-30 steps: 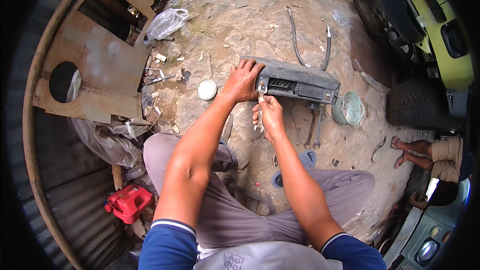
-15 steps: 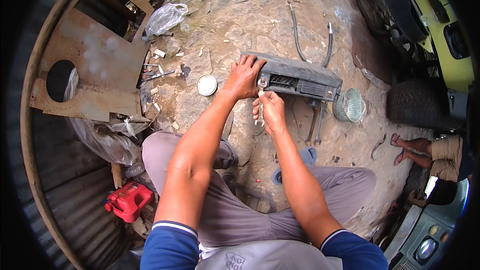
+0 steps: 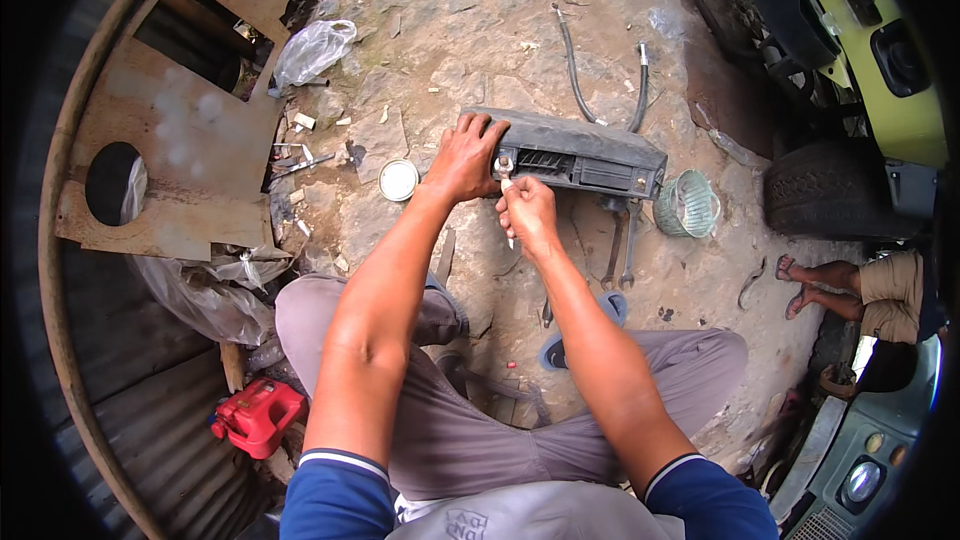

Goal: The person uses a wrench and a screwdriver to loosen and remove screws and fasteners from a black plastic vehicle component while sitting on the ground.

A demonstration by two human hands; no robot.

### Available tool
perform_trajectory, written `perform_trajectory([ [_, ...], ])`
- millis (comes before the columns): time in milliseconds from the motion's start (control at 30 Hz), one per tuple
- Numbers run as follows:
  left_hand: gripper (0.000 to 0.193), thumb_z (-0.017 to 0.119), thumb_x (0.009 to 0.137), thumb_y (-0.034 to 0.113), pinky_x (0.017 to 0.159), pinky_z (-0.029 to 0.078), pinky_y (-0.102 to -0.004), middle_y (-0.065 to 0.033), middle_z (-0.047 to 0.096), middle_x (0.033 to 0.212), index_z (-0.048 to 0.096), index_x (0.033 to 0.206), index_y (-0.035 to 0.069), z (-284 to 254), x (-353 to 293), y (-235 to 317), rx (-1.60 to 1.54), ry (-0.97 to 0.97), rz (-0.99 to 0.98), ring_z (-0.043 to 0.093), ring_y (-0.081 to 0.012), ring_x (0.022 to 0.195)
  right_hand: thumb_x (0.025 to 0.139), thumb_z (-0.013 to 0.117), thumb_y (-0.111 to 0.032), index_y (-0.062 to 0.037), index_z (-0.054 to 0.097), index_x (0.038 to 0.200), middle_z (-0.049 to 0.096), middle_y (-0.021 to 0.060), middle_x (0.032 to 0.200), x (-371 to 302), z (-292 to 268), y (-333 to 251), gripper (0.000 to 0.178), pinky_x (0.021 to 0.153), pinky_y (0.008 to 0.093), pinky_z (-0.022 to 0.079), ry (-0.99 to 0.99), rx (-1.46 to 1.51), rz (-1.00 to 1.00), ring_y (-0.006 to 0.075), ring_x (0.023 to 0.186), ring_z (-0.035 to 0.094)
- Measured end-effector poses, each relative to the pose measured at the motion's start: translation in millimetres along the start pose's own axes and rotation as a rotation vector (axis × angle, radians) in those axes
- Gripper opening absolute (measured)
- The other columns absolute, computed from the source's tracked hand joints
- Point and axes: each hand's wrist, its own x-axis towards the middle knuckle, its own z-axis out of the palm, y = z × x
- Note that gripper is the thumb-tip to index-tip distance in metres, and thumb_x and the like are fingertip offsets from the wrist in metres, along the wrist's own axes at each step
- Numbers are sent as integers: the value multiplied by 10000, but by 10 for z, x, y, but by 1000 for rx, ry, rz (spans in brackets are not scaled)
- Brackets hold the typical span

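A long, dusty black housing (image 3: pixel 590 148) with a slotted opening in its near side stands in front of me. My left hand (image 3: pixel 466 157) steadies its left end, fingers hooked over the top edge. In my closed right hand (image 3: pixel 530 213) is a metal wrench (image 3: pixel 503 171), its head on a bolt at the housing's left front corner. The fingers hide most of the wrench's shaft, and only its tip shows below them. Two more wrenches (image 3: pixel 629 255) lie on the ground just below the housing, partly hidden beneath it.
Two black hoses (image 3: pixel 642 90) lie beyond the housing. A round tin (image 3: pixel 398 180) stands left, a pale green basket (image 3: pixel 687 204) right. Farther left are a rusty metal panel (image 3: pixel 190 185) and a red jerrycan (image 3: pixel 258 418). A person's legs (image 3: pixel 835 287), a tyre (image 3: pixel 835 198) and vehicles line the right side.
The wrench has turned a little at the bolt, and less of its lower end shows below my right hand. My left hand keeps its place on the housing. The whole view has shifted slightly.
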Motion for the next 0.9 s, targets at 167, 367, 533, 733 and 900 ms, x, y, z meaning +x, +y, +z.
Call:
perform_trajectory([
  [167, 1001, 918, 577, 323, 1046, 428, -552, -201, 533, 1401, 504, 1465, 118, -3, -54, -40, 6, 2, 19, 469, -405, 1345, 1028, 626, -192, -26, 619, 945, 634, 33, 713, 137, -270, -277, 185, 379, 232, 374, -211, -205, 28, 62, 483, 515],
  [367, 972, 906, 571, 274, 1027, 444, -534, -194, 538, 1396, 519, 1447, 110, -39, -38, 24, 11, -13, 4, 479, -398, 1333, 1041, 607, -191, -30, 555, 894, 631, 62, 723, -46, -21, -21, 224, 367, 255, 398, -37, -45, 34, 104, 471, 533],
  [533, 953, 901, 590, 255, 1031, 445, -540, -194, 529, 1412, 518, 1450, 107, -28, -37, -1, 0, 0, -8, 469, -403, 1349, 1039, 615, -199, -44, 534, 966, 623, 73, 766, -100, 41, 26, 189, 398, 262, 410, -70, 167, 64, 113, 529, 558],
  [733, 977, 914, 585, 270, 1047, 448, -541, -201, 524, 1418, 508, 1458, 107, -55, -27, 7, -3, -20, -5, 468, -408, 1351, 1041, 608, -193, -26, 553, 950, 621, 67, 750, -40, -61, 1, 198, 386, 256, 376, -95, 78, 57, 92, 508, 523],
  [900, 1017, 932, 565, 303, 1056, 446, -543, -206, 523, 1417, 501, 1467, 113, -37, -11, -17, 2, -14, 10, 466, -416, 1346, 1034, 619, -201, -31, 556, 890, 625, 64, 726, -13, -84, -56, 232, 386, 253, 375, -80, -44, 19, 85, 502, 513],
])
